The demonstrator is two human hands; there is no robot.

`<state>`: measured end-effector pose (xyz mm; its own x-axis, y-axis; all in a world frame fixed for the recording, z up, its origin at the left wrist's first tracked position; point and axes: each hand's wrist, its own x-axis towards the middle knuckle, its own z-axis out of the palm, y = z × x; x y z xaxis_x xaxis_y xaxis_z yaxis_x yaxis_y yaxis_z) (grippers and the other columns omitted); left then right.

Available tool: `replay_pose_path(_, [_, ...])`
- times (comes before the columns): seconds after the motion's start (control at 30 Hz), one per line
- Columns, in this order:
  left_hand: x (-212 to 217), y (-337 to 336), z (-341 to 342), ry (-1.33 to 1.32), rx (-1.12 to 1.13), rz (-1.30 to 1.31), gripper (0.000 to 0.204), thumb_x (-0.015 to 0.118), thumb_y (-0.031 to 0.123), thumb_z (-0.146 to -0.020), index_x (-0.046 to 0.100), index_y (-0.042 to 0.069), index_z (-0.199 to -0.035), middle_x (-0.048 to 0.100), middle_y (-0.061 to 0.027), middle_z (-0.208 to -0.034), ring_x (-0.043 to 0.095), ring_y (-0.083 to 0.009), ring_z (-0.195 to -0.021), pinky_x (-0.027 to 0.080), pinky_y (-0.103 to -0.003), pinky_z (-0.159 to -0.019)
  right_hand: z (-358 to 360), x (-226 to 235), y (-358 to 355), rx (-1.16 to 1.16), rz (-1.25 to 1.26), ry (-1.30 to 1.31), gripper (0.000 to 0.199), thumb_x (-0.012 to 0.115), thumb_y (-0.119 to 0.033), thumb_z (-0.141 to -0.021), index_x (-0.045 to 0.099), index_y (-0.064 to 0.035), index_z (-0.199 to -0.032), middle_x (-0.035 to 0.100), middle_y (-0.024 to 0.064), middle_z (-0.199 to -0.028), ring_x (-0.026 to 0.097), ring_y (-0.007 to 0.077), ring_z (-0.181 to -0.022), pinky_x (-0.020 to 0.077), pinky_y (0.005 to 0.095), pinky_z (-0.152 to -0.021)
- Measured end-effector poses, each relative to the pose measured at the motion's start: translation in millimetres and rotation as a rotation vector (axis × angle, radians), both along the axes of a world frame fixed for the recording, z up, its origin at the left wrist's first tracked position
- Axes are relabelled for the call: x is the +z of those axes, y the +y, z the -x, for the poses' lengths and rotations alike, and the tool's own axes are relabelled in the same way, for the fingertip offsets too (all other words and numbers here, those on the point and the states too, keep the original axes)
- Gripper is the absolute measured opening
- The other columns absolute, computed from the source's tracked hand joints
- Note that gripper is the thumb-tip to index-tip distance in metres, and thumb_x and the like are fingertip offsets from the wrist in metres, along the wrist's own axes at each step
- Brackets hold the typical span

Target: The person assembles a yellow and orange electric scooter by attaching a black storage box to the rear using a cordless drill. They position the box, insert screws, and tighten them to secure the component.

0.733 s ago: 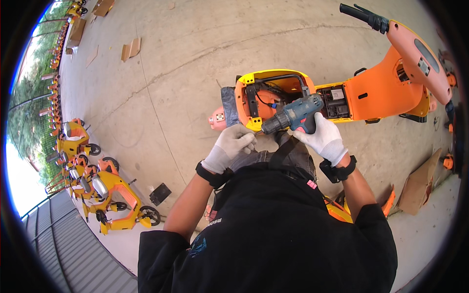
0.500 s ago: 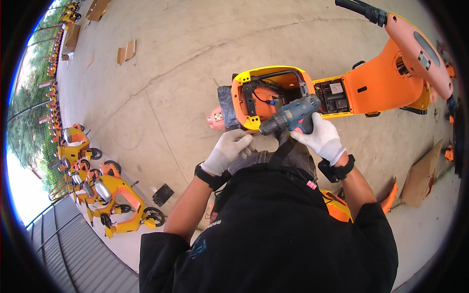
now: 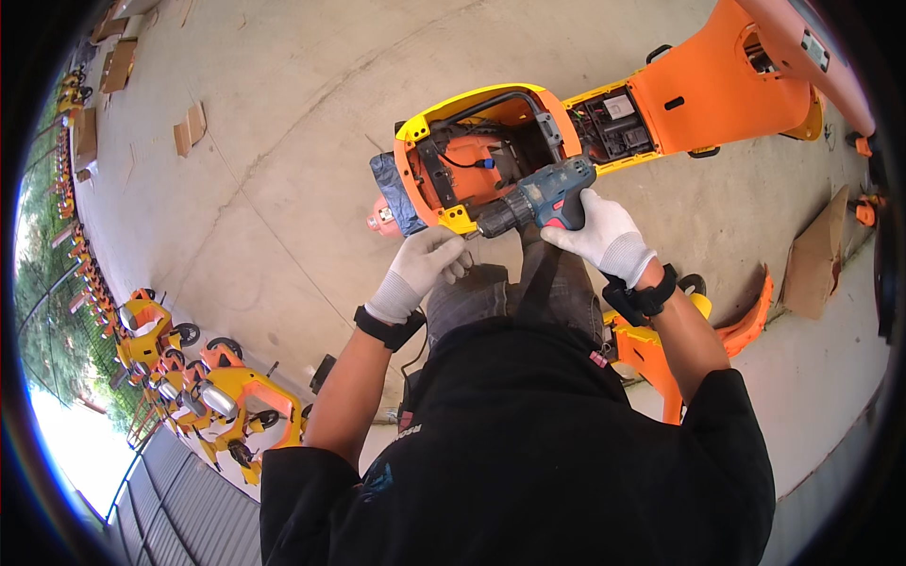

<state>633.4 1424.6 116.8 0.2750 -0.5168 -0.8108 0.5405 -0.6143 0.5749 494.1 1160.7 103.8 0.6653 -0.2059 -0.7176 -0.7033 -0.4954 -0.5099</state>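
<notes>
My right hand (image 3: 604, 229), in a white glove, grips the handle of a blue-grey cordless drill (image 3: 550, 189). The drill lies nearly level, its dark chuck pointing left. Just below the chuck's tip is my left hand (image 3: 427, 267), also gloved, with fingers curled and pinched together. Whatever sits between those fingers is too small to make out. Both hands are over the near side of an orange and yellow electric scooter (image 3: 722, 106). Its rear body (image 3: 408, 179) is open, showing a black tube, a cable with a blue plug (image 3: 485, 163) and a yellow corner bracket (image 3: 457, 219).
Dark wrapping (image 3: 396, 193) hangs at the scooter's rear end. Orange and yellow body panels (image 3: 651, 363) lie at my right, near a cardboard sheet (image 3: 816, 250). Parked scooters (image 3: 226, 401) stand on the left, and cardboard scraps (image 3: 190, 129) lie on the concrete floor.
The view has shifted, so the scooter, drill and both hands appear farther left and higher. The drill stays in my right hand and my left hand stays curled near the chuck.
</notes>
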Motion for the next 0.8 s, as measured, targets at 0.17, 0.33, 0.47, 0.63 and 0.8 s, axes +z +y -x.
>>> replay_pose_path(0.17, [-14.5, -5.2, -18.3, 0.122, 0.013, 0.028, 0.04, 0.049, 0.035, -0.101, 0.062, -0.002, -0.101, 0.066, -0.0105, -0.088, 0.064, -0.0145, -0.073, 0.051, -0.026, -0.064, -2.0, -19.6, -1.1, -0.032, -0.029, 0.041, 0.079, 0.074, -0.058, -0.073, 0.056, 0.009, -0.112, 0.068, 0.028, -0.1, 0.065, 0.0421, -0.098, 0.052, 0.0428, -0.086])
replay_pose_path(0.33, [-34.9, -4.0, -33.2, 0.198, 0.194, -0.012, 0.062, 0.041, 0.055, -0.101, 0.064, -0.003, -0.095, 0.065, -0.0104, -0.081, 0.06, -0.0149, -0.065, 0.05, -0.027, -0.06, -13.0, -38.2, 1.8, -0.073, -0.089, 0.022, 0.076, 0.073, -0.06, -0.073, 0.06, 0.0081, -0.104, 0.068, 0.028, -0.1, 0.065, 0.0411, -0.099, 0.0512, 0.0414, -0.088])
replay_pose_path(0.47, [-53.4, 0.7, -48.2, 0.025, 0.252, -0.172, 0.054, 0.045, 0.048, -0.101, 0.063, -0.001, -0.088, 0.06, -0.0073, -0.069, 0.056, -0.0147, -0.056, 0.047, -0.028, -0.053, -25.2, -58.7, 2.8, -0.075, -0.109, 0.065, 0.079, 0.07, -0.064, -0.072, 0.063, 0.0097, -0.099, 0.067, 0.0289, -0.099, 0.065, 0.04, -0.1, 0.0505, 0.0406, -0.089])
replay_pose_path(0.63, [-97.6, 35.8, -66.4, -0.083, 0.233, -0.317, 0.032, 0.05, 0.032, -0.099, 0.056, 0.005, -0.082, 0.049, 0.0001, -0.064, 0.042, -0.0097, -0.048, 0.033, -0.026, -0.044, -50.9, -82.9, 8.5, -0.106, -0.194, 0.096, 0.083, 0.069, -0.066, -0.073, 0.064, 0.0118, -0.103, 0.068, 0.0287, -0.099, 0.066, 0.0379, -0.1, 0.0492, 0.039, -0.089])
replay_pose_path(0.8, [-130.3, 41.4, -74.9, -0.149, 0.126, -0.481, 0.038, 0.057, 0.039, -0.095, 0.058, 0.005, -0.079, 0.047, 0.0017, -0.059, 0.041, -0.0095, -0.046, 0.033, -0.026, -0.044, -76.7, -101.3, 12.1, -0.176, -0.318, 0.087, 0.076, 0.068, -0.062, -0.078, 0.067, 0.0061, -0.112, 0.069, 0.0249, -0.107, 0.065, 0.0355, -0.106, 0.0476, 0.0371, -0.092])
